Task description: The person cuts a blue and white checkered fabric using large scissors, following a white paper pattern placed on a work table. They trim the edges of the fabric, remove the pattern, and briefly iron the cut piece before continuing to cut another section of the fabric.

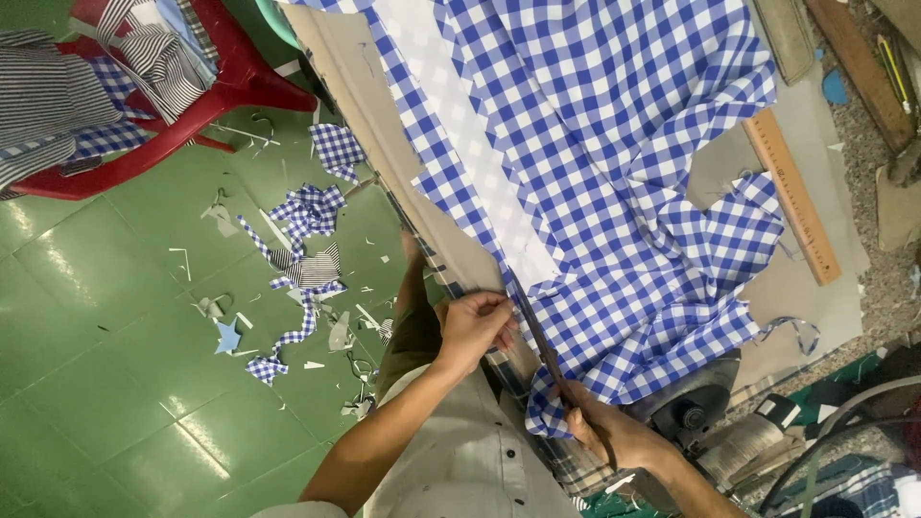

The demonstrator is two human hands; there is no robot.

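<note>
Scissors (549, 364) at the near edge of the table, cutting blue-checked cloth (614, 163).

We see our right hand (614, 434) closed around the scissors' handles, blades running long up and away toward our left hand (472, 324), which pinches the cloth's edge just beside the blade tips, so the left is nearer the cut. The cloth, with a white strip (460, 125) laid along it, spreads over the cardboard-covered table (815, 297); a wooden ruler (792, 192) lies at the far side. Scraps (307, 216) litter the green floor (106, 364) by a red chair (206, 96).
</note>
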